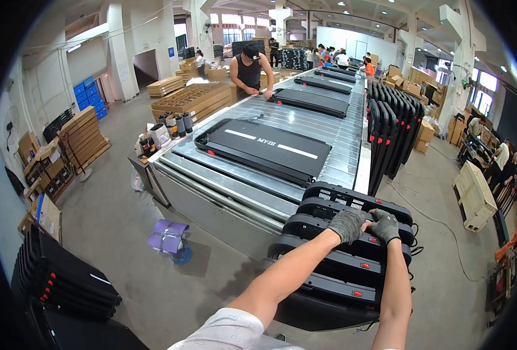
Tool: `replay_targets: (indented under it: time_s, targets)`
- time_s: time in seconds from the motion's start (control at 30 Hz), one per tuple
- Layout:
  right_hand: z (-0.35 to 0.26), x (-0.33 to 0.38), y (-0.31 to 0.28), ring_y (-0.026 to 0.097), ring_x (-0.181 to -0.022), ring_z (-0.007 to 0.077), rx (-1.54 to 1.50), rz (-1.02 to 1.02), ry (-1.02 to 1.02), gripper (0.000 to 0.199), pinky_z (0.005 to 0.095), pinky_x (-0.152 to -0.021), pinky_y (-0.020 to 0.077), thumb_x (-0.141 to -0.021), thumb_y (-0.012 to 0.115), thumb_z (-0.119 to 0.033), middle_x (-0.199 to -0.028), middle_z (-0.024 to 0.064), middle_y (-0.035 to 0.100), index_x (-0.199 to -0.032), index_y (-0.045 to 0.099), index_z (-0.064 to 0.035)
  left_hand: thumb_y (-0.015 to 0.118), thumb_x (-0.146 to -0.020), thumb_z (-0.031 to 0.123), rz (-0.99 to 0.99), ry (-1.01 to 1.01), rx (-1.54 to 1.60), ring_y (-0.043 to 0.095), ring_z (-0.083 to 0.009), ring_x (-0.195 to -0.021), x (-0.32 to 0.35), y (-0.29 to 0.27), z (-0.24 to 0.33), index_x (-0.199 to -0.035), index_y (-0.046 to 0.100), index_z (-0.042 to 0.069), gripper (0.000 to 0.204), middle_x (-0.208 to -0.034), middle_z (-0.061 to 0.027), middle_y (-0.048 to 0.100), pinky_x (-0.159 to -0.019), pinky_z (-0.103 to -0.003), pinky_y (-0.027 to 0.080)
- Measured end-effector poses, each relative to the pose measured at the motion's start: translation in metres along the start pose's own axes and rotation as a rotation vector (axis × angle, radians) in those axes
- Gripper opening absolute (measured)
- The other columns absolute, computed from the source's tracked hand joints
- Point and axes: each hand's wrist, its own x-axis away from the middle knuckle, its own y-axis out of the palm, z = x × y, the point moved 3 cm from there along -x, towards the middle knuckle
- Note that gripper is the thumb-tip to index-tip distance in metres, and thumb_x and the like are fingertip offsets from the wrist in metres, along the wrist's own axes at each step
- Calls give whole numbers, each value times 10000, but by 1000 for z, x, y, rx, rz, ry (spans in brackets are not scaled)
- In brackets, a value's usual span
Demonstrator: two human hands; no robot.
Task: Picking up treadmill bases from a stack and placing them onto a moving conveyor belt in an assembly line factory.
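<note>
Several black flat treadmills [328, 286] stand on end in a row before me, red switches along their upper ends. My left hand [347, 226] and my right hand [385, 226], both in grey fingerless gloves, meet over the upper end of one treadmill [306, 226] in the middle of that row. The fingers of both are curled, fingertips close together. Whatever lies between them is hidden. Past the row, another black treadmill [264, 149] with white stripes lies flat on the metal roller conveyor [183, 166].
Cables hang at the row's right side. More upright treadmills [387, 125] line the conveyor's right edge; a stack [66, 280] leans at lower left. A purple-topped stool [169, 236] stands beside the conveyor. Across it, a person [250, 70] bends over a treadmill. A cable [445, 224] crosses the floor.
</note>
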Motion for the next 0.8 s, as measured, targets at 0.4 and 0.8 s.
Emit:
replay_targets:
  time_s: [0.4,0.8]
  targets:
    - [4,-6,9,674,-980,263,31,-59,27,565,381,-870,507,-719,720,-581,-1022,93,712,-1080,698,-146,355,-978,416,-447,-12,-21,622,-367,-1031,-10,7,-3,-1305,563,273,412,-1029,-197,676,-941,-473,459]
    - [-1,-5,6,646,-1064,271,-8,-154,-13,493,395,-914,494,-756,712,-427,-1139,94,676,-1153,658,-139,332,-1001,473,-547,-56,23,620,-381,-1046,-7,2,9,-1335,520,203,469,-1037,-235,669,-963,-470,444]
